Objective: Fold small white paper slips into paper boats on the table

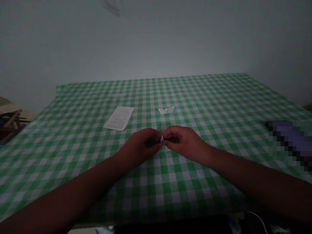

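Observation:
My left hand (143,143) and my right hand (181,140) meet near the middle of the table. Between their fingertips they pinch a small piece of folded paper (162,139), which stands edge-on and is mostly hidden by the fingers. Both hands are closed on it, thumbs on the near side. Just beyond them lies a folded paper boat (166,110), white with faint print. To the left of the boat rests a flat printed sheet of paper (120,118).
A green and white checked tablecloth (207,97) covers the table, which stands against a pale wall (156,42). At the right edge lies a dark, pixelated device (292,136). A thin white strip (118,95) lies farther back on the left.

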Tool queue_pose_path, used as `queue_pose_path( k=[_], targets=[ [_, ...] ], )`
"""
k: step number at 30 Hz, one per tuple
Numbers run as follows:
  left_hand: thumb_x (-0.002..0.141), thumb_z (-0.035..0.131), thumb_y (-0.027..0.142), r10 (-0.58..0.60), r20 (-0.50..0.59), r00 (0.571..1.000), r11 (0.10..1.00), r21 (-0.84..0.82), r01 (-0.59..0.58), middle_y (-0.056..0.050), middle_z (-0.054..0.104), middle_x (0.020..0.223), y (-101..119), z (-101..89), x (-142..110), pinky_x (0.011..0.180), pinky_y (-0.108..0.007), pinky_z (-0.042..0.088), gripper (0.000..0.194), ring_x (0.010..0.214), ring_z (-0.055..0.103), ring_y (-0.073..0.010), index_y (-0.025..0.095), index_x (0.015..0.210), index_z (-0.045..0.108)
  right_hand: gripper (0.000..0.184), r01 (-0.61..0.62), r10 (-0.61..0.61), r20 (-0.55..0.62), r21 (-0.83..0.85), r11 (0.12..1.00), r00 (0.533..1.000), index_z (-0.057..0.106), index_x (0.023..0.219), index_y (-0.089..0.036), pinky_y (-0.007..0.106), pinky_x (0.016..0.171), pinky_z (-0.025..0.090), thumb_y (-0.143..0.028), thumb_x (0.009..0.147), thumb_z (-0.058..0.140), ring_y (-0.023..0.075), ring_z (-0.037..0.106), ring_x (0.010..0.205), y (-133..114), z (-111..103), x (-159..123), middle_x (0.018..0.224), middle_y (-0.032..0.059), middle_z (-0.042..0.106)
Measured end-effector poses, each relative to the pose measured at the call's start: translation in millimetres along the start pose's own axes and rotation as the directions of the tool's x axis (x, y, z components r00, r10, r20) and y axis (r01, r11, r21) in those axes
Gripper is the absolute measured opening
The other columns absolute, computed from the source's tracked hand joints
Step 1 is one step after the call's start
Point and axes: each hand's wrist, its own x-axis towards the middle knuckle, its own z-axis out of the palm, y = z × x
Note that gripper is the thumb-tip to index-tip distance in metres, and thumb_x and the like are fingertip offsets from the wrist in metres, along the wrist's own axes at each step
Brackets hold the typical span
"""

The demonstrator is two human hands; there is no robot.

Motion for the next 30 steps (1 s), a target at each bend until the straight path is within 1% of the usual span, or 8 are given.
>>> queue_pose_path(
  k=[3,7,12,16,21,25,30],
  targets=[
    [0.086,0.066,0.029,0.006,0.01,1.0,1.0,-0.016,-0.006,-0.005,0.07,0.094,-2,-0.3,0,0.079,-0.034,0.057,0.017,0.084,0.069,-0.0171,0.019,0.099,0.065,0.008,-0.003,0.003,-0.018,0.004,1.0,1.0,0.067,0.088,-0.021,0.027,0.076,0.055,-0.015,0.082,0.07,0.0127,0.068,0.081,0,0,0,0.086,-0.0014,0.07],
    [0.087,0.065,0.027,-0.008,0.025,1.0,1.0,-0.017,0.009,-0.004,0.07,0.096,-3,-1.3,0,0.08,-0.035,0.057,0.017,0.085,0.069,-0.0174,0.019,0.101,0.065,0.008,-0.01,0.01,-0.004,0.04,0.999,1.0,0.066,0.089,-0.02,0.029,0.076,0.056,-0.016,0.082,0.069,0.0136,0.069,0.081,0,1,0,0.087,-0.0006,0.071],
    [0.086,0.065,0.029,-0.016,0.031,0.999,0.999,0.043,0.015,-0.005,0.071,0.101,-4,-4.1,0,0.079,-0.035,0.056,0.02,0.087,0.068,-0.0189,0.021,0.104,0.067,0.009,0.019,-0.02,0.006,0.042,0.999,1.0,0.066,0.091,-0.021,0.028,0.077,0.056,-0.016,0.084,0.068,0.0135,0.069,0.083,1,1,0,0.089,-0.0006,0.071],
    [0.086,0.066,0.028,0.022,0.03,0.999,0.996,0.09,-0.024,-0.005,0.07,0.105,-7,-7.2,1,0.085,-0.037,0.054,0.022,0.093,0.067,-0.0199,0.022,0.106,0.067,0.012,0.062,-0.062,0.003,-0.05,0.997,0.998,0.066,0.094,-0.022,0.028,0.078,0.055,-0.015,0.084,0.067,0.0135,0.069,0.084,0,-1,0,0.091,-0.0006,0.071],
    [0.086,0.065,0.027,0.057,0.058,0.997,0.987,0.146,-0.065,-0.003,0.069,0.104,-7,-11.9,2,0.089,-0.039,0.051,0.02,0.097,0.065,-0.0204,0.023,0.106,0.067,0.015,0.135,-0.129,0.046,-0.205,0.969,0.991,0.067,0.096,-0.022,0.027,0.078,0.053,-0.013,0.086,0.064,0.0131,0.068,0.085,-6,-4,0,0.093,-0.0007,0.071],
    [0.087,0.064,0.026,0.087,0.075,0.993,0.983,0.153,-0.097,-0.003,0.069,0.103,-8,-13.9,2,0.089,-0.038,0.051,0.02,0.097,0.065,-0.02,0.023,0.106,0.066,0.014,0.136,-0.125,0.058,-0.255,0.957,0.99,0.066,0.096,-0.023,0.028,0.076,0.052,-0.014,0.086,0.063,0.0144,0.067,0.085,-7,-6,-1,0.093,-0.0006,0.071],
    [0.087,0.064,0.026,0.101,0.083,0.991,0.981,0.159,-0.113,-0.003,0.068,0.105,-11,-14.6,2,0.089,-0.038,0.052,0.021,0.098,0.065,-0.0194,0.024,0.108,0.065,0.016,0.179,-0.163,0.076,-0.306,0.935,0.984,0.067,0.099,-0.022,0.028,0.075,0.052,-0.013,0.086,0.063,0.0145,0.067,0.084,-5,-8,-1,0.094,-0.0001,0.071]
  ],
)
